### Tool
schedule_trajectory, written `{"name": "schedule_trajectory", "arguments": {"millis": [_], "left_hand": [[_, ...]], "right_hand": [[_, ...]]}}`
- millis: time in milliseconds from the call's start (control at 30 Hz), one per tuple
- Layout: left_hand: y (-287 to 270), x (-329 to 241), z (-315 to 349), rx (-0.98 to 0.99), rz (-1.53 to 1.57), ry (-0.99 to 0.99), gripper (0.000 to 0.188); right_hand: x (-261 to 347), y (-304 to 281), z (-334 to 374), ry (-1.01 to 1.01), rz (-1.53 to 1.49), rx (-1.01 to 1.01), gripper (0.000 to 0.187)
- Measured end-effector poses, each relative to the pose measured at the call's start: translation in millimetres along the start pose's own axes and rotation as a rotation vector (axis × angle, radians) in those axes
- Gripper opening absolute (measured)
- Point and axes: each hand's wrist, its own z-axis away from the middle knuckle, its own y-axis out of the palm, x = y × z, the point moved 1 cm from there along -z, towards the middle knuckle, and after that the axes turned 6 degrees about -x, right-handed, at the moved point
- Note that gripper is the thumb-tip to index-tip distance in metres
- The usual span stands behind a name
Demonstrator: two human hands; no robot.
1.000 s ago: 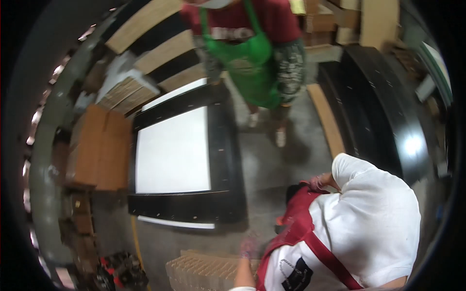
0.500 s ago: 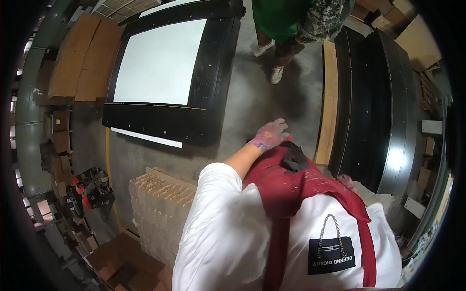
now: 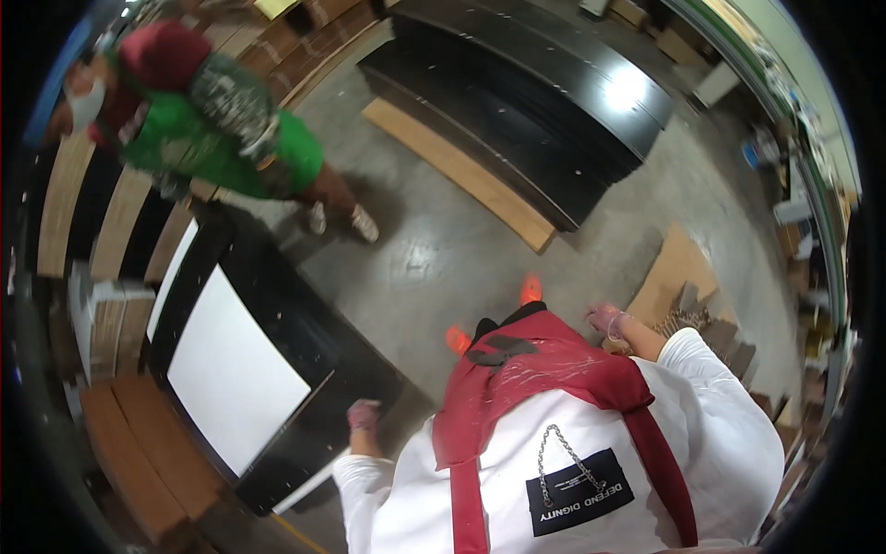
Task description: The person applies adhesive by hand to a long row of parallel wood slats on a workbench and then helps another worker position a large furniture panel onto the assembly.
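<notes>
My left hand (image 3: pixel 364 414), in a pinkish glove, hangs by the near edge of a stack of black panels (image 3: pixel 343 388). Whether it touches the stack I cannot tell, and its fingers are small and blurred. On that stack lies a white panel (image 3: pixel 238 369). My right hand (image 3: pixel 607 321), gloved in pink and grey, is held out beside my red apron (image 3: pixel 544 369) with loosely spread fingers and nothing in them. Near it are a brown cardboard sheet (image 3: pixel 678 268) and some cardboard pieces (image 3: pixel 706 328) on the floor.
A second stack of black panels (image 3: pixel 517 92) stands ahead, with a wooden board (image 3: pixel 461 175) along its near side. At the left a co-worker in a green apron (image 3: pixel 194 148) stands beyond the first stack. Brown cartons (image 3: pixel 148 462) sit at the lower left.
My view has swung to the right, so both panel stacks sit further left in it. My left hand has moved from before my apron out to the side. My right hand has come into fuller view.
</notes>
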Motion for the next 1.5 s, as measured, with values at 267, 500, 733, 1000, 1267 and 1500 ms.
{"name": "schedule_trajectory", "arguments": {"millis": [267,500,733,1000,1267,1500], "left_hand": [[-7,-377,14,0.004,-0.056,0.937,0.034],[82,-380,-16,0.044,0.494,0.428,0.036],[41,-312,33,0.105,0.271,-0.049,0.04],[23,-360,-46,0.349,0.34,0.175,0.053],[37,-448,-121,0.495,0.184,0.456,0.027],[106,-577,-139,0.186,-0.131,0.596,0.032]], "right_hand": [[-145,55,-10,-0.204,-0.047,-0.059,0.017],[-247,19,-29,-0.049,-0.123,0.108,0.016],[-272,8,-78,-0.395,0.31,0.044,0.015],[-243,97,-41,-0.375,0.351,-0.142,0.018],[-199,63,69,0.085,-0.261,-0.292,0.009],[-341,93,62,0.306,-0.78,-0.147,0.006]]}}
